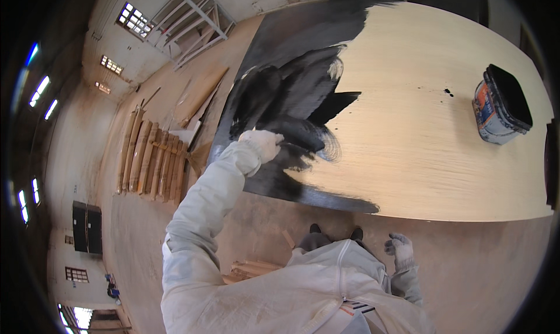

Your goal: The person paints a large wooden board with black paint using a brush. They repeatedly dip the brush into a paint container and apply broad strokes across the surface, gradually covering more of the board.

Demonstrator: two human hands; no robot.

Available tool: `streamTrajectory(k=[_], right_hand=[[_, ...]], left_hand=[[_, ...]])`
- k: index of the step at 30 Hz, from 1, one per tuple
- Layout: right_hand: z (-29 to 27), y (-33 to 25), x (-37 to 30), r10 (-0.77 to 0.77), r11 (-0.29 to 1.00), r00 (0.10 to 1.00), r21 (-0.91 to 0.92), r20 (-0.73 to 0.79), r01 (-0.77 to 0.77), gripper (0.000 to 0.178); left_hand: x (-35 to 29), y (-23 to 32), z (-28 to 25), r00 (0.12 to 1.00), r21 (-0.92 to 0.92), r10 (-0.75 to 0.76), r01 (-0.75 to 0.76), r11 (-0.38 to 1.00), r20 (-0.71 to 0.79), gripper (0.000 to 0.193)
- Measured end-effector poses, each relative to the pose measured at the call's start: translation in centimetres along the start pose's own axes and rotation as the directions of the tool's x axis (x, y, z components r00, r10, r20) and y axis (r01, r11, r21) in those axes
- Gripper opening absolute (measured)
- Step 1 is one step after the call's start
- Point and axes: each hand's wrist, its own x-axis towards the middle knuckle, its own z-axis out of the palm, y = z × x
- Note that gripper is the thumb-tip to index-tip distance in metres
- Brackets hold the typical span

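My left hand [262, 145], in a whitish glove, reaches over the panel's left part with its fingers closed. What it grips is hidden beneath it. Wet black paint [294, 92] lies around that hand in broad overlapping strokes with ragged, streaky edges. The large pale wood-toned panel [408, 159] shows bare to the right of the paint. Off the panel's near edge hangs my right hand [401, 249], gloved with dark-stained fingertips. Its fingers are loosely bent and apart, with nothing in them. A black-rimmed paint bucket [500, 106] stands far to the right on the panel.
Small black drops [448, 92] dot the panel left of the bucket. On the floor to the left lie several long wrapped bundles [149, 159], with flat boards [201, 98] behind them. A pale metal rack [195, 25] stands by the wall. More wooden pieces [251, 270] lie near my left side.
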Motion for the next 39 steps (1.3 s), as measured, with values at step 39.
streamTrajectory(k=[39], right_hand=[[1.1,-20.9,0.1,-0.87,0.23,0.437,-0.972,-0.226,-0.044,0.044]], left_hand=[[24.7,1.1,-13.8,0.96,0.308,0.276,-0.247,0.919,-0.054,0.055]])
